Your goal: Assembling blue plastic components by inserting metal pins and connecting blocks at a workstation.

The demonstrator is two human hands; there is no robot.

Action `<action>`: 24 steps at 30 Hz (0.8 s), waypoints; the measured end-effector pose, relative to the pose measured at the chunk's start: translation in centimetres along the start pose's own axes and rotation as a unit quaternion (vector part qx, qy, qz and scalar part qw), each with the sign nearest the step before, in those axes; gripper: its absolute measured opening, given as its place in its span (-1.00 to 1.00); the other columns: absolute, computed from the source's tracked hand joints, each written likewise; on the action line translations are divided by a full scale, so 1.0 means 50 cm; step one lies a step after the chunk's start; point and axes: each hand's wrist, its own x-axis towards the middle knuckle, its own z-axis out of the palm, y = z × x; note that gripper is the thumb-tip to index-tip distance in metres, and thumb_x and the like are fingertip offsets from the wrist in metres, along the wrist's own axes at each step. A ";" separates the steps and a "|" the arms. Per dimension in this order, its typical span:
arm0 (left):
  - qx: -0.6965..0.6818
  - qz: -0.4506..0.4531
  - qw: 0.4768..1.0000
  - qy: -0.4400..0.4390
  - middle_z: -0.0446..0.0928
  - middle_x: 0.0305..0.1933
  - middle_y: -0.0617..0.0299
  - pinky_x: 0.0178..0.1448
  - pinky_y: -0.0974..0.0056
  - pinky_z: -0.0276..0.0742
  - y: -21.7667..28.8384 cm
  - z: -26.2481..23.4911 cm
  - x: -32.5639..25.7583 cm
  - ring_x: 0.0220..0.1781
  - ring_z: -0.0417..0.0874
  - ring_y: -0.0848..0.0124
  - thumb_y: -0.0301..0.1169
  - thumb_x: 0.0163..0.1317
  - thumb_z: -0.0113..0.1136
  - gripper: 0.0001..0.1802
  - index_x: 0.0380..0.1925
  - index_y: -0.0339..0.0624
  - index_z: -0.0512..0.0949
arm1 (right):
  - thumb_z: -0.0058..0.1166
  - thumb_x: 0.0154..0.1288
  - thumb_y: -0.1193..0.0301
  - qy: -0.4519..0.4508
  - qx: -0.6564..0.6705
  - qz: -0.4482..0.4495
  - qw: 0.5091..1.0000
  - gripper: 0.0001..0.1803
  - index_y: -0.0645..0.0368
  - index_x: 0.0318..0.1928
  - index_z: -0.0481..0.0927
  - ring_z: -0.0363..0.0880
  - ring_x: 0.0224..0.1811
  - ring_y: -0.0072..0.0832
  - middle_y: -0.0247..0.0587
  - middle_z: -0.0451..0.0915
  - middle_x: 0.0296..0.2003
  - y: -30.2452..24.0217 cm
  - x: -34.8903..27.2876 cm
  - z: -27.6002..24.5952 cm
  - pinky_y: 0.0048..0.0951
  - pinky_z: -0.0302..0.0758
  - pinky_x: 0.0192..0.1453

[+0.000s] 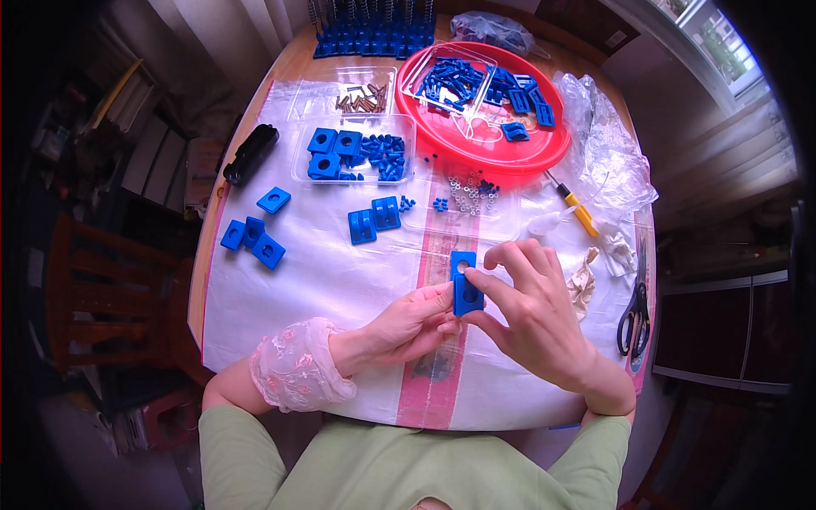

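In front of me, over the pink stripe of the cloth, two blue plastic plates with round holes [468, 304] are held, one partly overlapping the other. My left hand [412, 323] pinches their left edge between thumb and fingers. From the other side my right hand [537, 308] grips them, its index finger at the upper part and its thumb at the lower right corner. Whether the two plates are joined I cannot tell. Beyond my left hand lie two blue grooved blocks [374, 220]. Several loose blue square pieces [254, 231] are farther left.
A clear tub [299, 161] holds blue parts; behind it are brass-coloured pins [364, 100]. A red tray [544, 160] carries blue parts. Small metal nuts [467, 197] lie before it. At right are a yellow-handled screwdriver [581, 214] and black scissors [634, 321]; a black case [252, 155] lies left.
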 end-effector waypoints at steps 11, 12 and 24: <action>-0.010 -0.004 1.000 -0.003 0.46 -0.11 0.27 -0.21 0.53 0.35 0.001 0.001 -0.001 -0.27 0.33 0.63 -0.28 0.50 -0.07 -0.65 0.13 -0.28 0.37 | 0.41 -0.12 0.35 -0.003 -0.003 -0.001 1.000 -0.50 0.20 -0.10 0.58 0.38 -0.01 -0.30 -0.22 0.45 -0.14 -0.001 -0.001 -0.001 -0.26 0.26 0.03; -0.009 -0.003 1.000 -0.003 0.46 -0.11 0.27 -0.21 0.53 0.35 0.000 0.002 -0.001 -0.27 0.33 0.63 -0.28 0.50 -0.07 -0.65 0.13 -0.28 0.37 | 0.41 -0.12 0.35 -0.004 -0.003 0.000 1.000 -0.50 0.20 -0.10 0.58 0.38 -0.01 -0.30 -0.22 0.45 -0.14 0.000 -0.001 -0.001 -0.26 0.26 0.03; -0.002 -0.008 1.000 0.002 0.46 -0.11 0.28 -0.21 0.54 0.35 0.003 0.004 -0.002 -0.26 0.34 0.65 -0.27 0.50 -0.07 -0.65 0.13 -0.26 0.37 | 0.41 -0.12 0.36 -0.004 -0.001 0.001 1.000 -0.51 0.20 -0.11 0.58 0.39 -0.01 -0.29 -0.21 0.45 -0.14 -0.002 -0.002 -0.001 -0.26 0.27 0.02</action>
